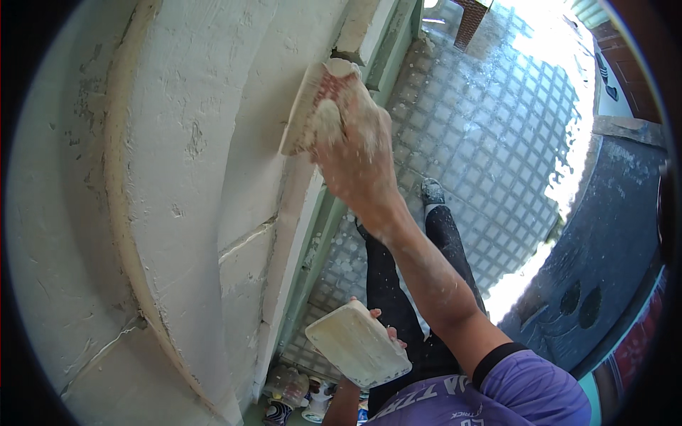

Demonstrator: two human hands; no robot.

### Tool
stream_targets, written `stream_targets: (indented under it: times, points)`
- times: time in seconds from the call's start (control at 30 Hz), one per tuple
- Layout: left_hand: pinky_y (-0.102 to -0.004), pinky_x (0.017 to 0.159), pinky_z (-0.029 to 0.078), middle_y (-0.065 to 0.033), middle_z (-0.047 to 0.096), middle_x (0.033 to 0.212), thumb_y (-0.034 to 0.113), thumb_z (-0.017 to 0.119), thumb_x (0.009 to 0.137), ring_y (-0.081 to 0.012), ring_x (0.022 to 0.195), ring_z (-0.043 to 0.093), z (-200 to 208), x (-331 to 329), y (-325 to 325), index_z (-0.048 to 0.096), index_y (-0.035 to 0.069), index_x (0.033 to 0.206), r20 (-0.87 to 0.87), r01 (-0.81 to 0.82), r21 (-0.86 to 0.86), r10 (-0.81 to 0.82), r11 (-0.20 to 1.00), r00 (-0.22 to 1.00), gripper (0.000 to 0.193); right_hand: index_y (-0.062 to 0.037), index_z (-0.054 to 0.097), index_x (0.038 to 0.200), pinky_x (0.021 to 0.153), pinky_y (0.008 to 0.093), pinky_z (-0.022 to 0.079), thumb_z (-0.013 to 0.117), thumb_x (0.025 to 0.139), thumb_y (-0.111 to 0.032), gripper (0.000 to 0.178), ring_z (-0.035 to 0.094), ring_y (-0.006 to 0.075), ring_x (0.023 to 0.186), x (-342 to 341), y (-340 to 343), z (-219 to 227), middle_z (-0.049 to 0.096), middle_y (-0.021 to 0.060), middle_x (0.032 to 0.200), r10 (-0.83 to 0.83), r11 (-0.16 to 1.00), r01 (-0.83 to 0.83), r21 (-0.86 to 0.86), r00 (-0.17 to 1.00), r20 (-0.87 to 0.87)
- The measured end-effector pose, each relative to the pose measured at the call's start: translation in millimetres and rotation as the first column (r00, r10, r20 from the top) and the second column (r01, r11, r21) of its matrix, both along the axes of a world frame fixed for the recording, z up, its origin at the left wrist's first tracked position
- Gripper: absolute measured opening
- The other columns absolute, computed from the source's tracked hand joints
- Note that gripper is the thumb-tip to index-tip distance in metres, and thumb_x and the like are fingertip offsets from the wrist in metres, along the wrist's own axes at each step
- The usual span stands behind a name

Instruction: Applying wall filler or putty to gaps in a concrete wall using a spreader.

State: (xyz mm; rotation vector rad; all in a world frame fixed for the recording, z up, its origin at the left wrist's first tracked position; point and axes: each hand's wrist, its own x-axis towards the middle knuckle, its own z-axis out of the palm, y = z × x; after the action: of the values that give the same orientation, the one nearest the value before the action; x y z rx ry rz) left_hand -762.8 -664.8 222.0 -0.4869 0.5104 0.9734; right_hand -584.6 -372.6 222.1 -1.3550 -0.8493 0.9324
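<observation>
My right hand (362, 156), spattered with wet plaster, is closed on a wide putty knife (302, 113). The knife's blade lies against or very close to the off-white wall (249, 142), near its vertical edge. Lower down, my left hand (393, 334) grips a rectangular, pale plaster board (359, 346) from beneath. Only some of its fingertips show past the board's far side; the palm is hidden. A thin smear of plaster coats the board's face.
A raised, curved moulding (117, 170) runs down the wall at left. Bottles and containers (290, 383) stand by the wall's foot. Checked floor tiles (483, 128) are splashed white. A dark panel (611, 234) is at right, and a brown woven piece (470, 25) at the top.
</observation>
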Motion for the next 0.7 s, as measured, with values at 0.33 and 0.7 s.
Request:
stream_targets:
  times: [0.33,0.7]
  points:
    - [-0.0665,0.096,0.037,-0.006,0.046,0.141,0.06,0.057,0.085,-0.0386,0.115,0.052,5,7,13,0.026,0.04,0.148,0.026,0.014,0.017,-0.015,1.0,1.0,0.073,0.0135,0.058,0.096,0.07,0.0411,0.049,0.06,0.076,-0.001,0.025,0.056,0.0403,0.09,-35,-35,-19,0.055,0.0261,0.096,-0.041,0.977,-0.058,0.207,0.896,0.443]
    - [-0.065,0.1,0.035,-0.0333,0.056,0.114,0.069,0.046,0.087,-0.0475,0.111,0.053,11,13,22,0.037,0.017,0.144,0.206,-0.048,-0.048,0.057,0.998,0.977,0.078,0.0084,0.057,0.087,0.076,0.043,0.046,0.063,0.074,0.001,0.017,0.055,0.0315,0.082,-20,-12,-13,0.053,0.0192,0.085,-0.106,0.985,-0.032,0.171,0.668,0.737]
